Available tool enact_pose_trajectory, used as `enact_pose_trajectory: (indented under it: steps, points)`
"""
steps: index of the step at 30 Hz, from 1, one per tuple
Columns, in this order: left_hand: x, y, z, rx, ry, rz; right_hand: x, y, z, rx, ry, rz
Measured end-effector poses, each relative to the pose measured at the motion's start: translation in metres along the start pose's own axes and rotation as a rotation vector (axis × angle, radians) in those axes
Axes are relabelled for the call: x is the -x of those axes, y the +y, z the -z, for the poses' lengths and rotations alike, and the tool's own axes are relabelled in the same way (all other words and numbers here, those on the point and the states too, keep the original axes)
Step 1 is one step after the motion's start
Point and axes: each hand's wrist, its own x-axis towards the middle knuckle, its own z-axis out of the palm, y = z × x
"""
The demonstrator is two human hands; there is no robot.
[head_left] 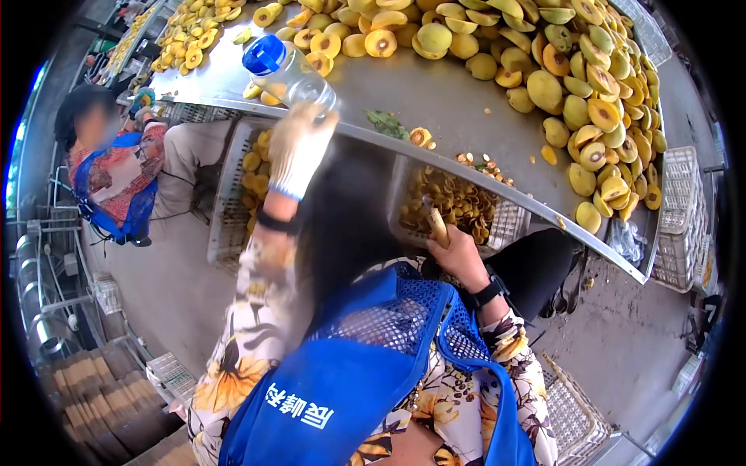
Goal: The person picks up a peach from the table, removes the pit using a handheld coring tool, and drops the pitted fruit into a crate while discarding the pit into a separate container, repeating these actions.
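Note:
My left hand (299,147), in a white knit glove, reaches over the table edge. Its fingers are closed at the base of a clear plastic bottle (299,81) with a blue cap, which lies tilted above the metal table. In my bare right hand (460,256) is a small tool with a wooden handle (438,227); its short metal end points away from me and is hard to make out. That hand is low, in front of a crate of fruit scraps (451,198). Halved yellow peaches (606,116) are heaped on the table, some with pits showing.
The metal table (443,109) has a raised front edge. Beneath it stands a crate of yellow fruit (252,167). A leaf (386,124) and pit bits lie near the edge. A seated co-worker (116,163) is at left. White baskets (676,210) stand at right.

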Motion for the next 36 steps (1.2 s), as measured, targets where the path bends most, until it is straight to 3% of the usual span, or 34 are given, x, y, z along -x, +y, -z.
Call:
enact_pose_trajectory:
  steps: [2,4,6,8,11,13,14,18,21,24,27,29,30,31,32,34,35,36]
  points:
    - [-0.053,0.026,-0.007,0.134,-0.021,0.002,0.0,-0.004,-0.002,0.022,0.012,0.016]
    - [-0.107,0.042,-0.039,0.13,0.116,-0.031,0.004,-0.022,0.011,0.055,-0.004,-0.009]
    - [-0.158,0.034,-0.092,0.036,0.133,0.02,0.015,-0.036,0.021,0.049,0.04,0.05]
    - [-0.191,0.04,-0.114,0.132,-0.192,0.319,0.023,-0.018,0.021,-0.032,0.117,0.138]
    - [-0.2,0.042,-0.15,0.305,-0.272,0.622,0.031,-0.009,0.024,-0.013,0.156,0.045]
    - [-0.199,0.033,-0.165,0.251,-0.511,0.571,0.028,-0.004,0.024,-0.047,0.196,0.021]
    - [-0.197,0.031,-0.169,0.22,-0.525,0.482,0.027,-0.005,0.024,-0.067,0.209,0.012]
    - [-0.165,0.048,-0.148,0.172,-0.349,0.226,0.003,-0.014,0.027,-0.069,0.245,0.024]
    - [-0.152,0.07,-0.128,0.192,-0.383,0.17,-0.002,-0.036,0.034,-0.07,0.265,0.072]
    - [-0.148,0.071,-0.137,0.147,-0.346,-0.06,0.002,-0.044,0.035,-0.13,0.331,0.065]
    - [-0.136,0.085,-0.125,0.722,-0.677,0.173,0.004,-0.047,0.04,-0.178,0.479,0.015]
    - [-0.104,0.125,-0.072,1.26,-0.72,0.345,-0.001,-0.056,0.05,-0.213,0.567,0.053]
    - [-0.088,0.129,-0.07,1.44,-0.821,0.414,-0.008,-0.051,0.051,-0.223,0.628,0.111]
    - [-0.069,0.15,-0.023,1.48,-0.882,0.447,-0.018,-0.045,0.053,-0.272,0.658,0.145]
    - [-0.052,0.169,-0.011,1.589,-0.762,0.428,-0.028,-0.037,0.054,-0.32,0.678,0.184]
    - [-0.008,0.166,-0.02,1.468,-0.609,0.183,-0.025,-0.049,0.058,-0.516,0.539,0.2]
    - [0.004,0.158,-0.01,1.124,-0.512,-0.124,-0.022,-0.055,0.06,-0.611,0.471,0.197]
    - [0.012,0.153,-0.007,1.153,-0.584,-0.11,-0.021,-0.049,0.063,-0.567,0.387,0.169]
